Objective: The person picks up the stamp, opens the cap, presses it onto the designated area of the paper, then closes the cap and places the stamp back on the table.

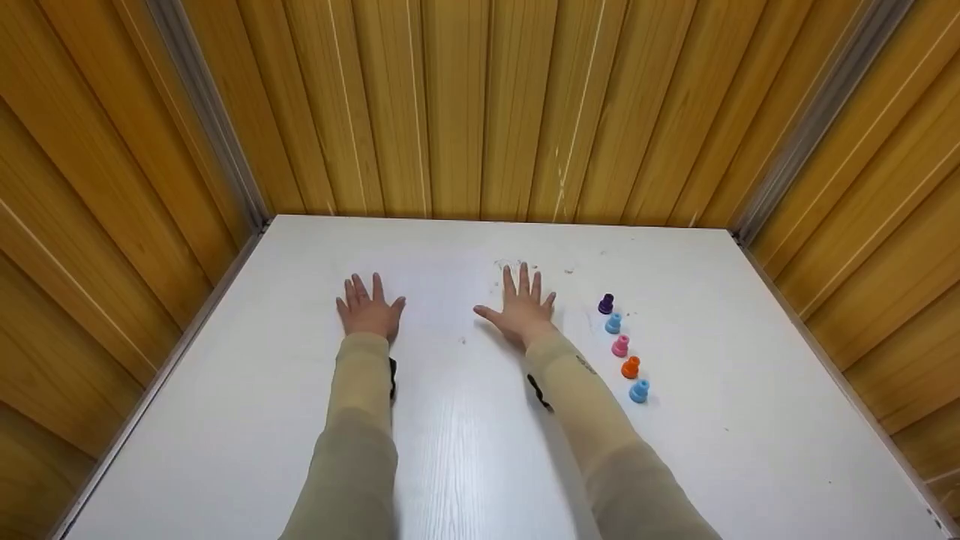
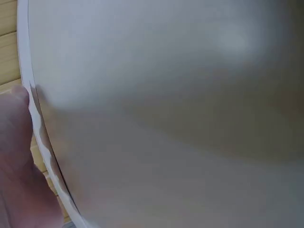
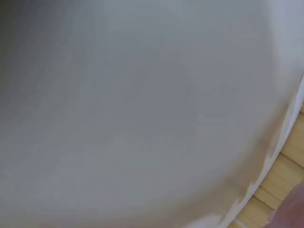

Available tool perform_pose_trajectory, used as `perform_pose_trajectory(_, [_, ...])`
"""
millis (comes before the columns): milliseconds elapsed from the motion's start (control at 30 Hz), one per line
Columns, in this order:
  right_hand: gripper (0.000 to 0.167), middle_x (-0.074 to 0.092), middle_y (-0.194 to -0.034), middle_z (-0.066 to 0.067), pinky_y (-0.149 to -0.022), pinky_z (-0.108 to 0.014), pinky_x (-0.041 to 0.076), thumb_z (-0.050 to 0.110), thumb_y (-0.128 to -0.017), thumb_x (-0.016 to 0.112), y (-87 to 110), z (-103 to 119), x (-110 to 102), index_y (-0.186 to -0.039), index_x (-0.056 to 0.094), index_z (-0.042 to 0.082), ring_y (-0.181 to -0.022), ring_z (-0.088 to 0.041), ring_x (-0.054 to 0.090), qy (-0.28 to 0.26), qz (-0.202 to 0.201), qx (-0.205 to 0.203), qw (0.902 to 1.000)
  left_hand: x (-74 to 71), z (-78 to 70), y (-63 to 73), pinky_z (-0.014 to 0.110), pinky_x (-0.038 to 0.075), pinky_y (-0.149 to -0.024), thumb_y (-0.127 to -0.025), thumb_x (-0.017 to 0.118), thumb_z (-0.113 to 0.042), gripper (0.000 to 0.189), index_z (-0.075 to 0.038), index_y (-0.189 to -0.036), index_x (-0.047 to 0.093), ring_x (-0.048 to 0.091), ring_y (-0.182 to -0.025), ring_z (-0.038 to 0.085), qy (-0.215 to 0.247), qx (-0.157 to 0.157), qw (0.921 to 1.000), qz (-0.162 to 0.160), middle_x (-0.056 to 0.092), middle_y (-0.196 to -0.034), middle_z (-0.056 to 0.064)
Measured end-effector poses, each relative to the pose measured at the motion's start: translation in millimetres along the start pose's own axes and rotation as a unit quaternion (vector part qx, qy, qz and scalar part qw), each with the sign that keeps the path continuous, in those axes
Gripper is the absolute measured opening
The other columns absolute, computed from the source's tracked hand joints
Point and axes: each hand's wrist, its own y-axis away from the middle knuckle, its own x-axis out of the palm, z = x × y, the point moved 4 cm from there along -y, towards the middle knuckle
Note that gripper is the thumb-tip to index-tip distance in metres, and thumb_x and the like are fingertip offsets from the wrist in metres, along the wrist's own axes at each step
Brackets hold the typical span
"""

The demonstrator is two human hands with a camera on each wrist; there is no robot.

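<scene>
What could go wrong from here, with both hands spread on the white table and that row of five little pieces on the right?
The purple piece stands just beside the right hand, so a sideways sweep might tip it. The right sleeve is close to the orange piece and could brush it on an outward swing. The pink piece sits close to the orange one, so grasping either might nudge the other.

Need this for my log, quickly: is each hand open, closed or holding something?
Left hand: open, spread out, holding nothing.
Right hand: open, spread out, holding nothing.
</scene>
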Motion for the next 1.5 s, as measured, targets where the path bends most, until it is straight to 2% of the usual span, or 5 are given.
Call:
perform_pose_trajectory(300, [0.092,-0.008,-0.175,-0.013,-0.129,-0.067,0.0,0.064,-0.102,0.047,8.0,24.2,9.4,-0.167,0.002,0.017,-0.162,-0.037,-0.008,-0.041,0.038,-0.022,0.9982,4.0,-43.9,4.3,0.06,0.008,-0.131,-0.104,0.049,-0.056,0.085,0.003,-0.161,0.024,0.003,-0.16,0.043,-0.012,0.039,0.9982,0.044,0.006,-0.17,0.03])
perform_pose_trajectory(700, [0.076,-0.001,-0.173,-0.021,-0.129,-0.066,0.005,0.045,-0.107,0.049,19.7,-13.1,1.7,-0.166,0.015,0.009,-0.16,-0.044,-0.007,-0.035,0.094,-0.001,0.995,15.2,-97.7,17.8,0.052,0.022,-0.131,-0.098,0.064,-0.055,0.092,0.003,-0.16,0.028,0.021,-0.158,0.039,-0.004,0.11,0.9896,0.092,0.023,-0.169,0.026])
perform_pose_trajectory(933, [0.078,-0.003,-0.173,-0.019,-0.13,-0.062,0.002,0.039,-0.105,0.056,46.5,-34.5,-12.5,-0.166,0.015,0.011,-0.159,-0.046,-0.007,-0.022,0.144,0.012,0.9893,17.2,-107.7,36.7,0.048,0.024,-0.131,-0.096,0.07,-0.047,0.084,-0.003,-0.159,0.035,0.024,-0.158,0.035,-0.022,0.146,0.9806,0.129,0.024,-0.17,0.02])
perform_pose_trajectory(1167, [0.082,0.0,-0.174,-0.017,-0.129,-0.065,0.003,0.034,-0.102,0.064,79.2,-45.5,-15.9,-0.166,0.017,0.013,-0.159,-0.046,-0.003,-0.008,0.175,0.013,0.9845,21.6,-109.0,71.8,0.051,0.017,-0.132,-0.092,0.075,-0.044,0.087,-0.017,-0.162,0.032,0.013,-0.162,0.032,0.001,0.131,0.9754,0.177,0.015,-0.174,0.014])
perform_pose_trajectory(1500, [0.084,0.002,-0.174,-0.019,-0.129,-0.064,0.006,0.031,-0.099,0.068,118.1,-45.2,-14.4,-0.165,0.019,0.012,-0.159,-0.048,0.001,0.006,0.19,0.014,0.9817,23.1,-113.3,108.3,0.061,0.02,-0.129,-0.085,0.086,-0.028,0.086,-0.007,-0.156,0.042,0.012,-0.159,0.044,0.048,0.117,0.9761,0.177,0.016,-0.17,0.026])
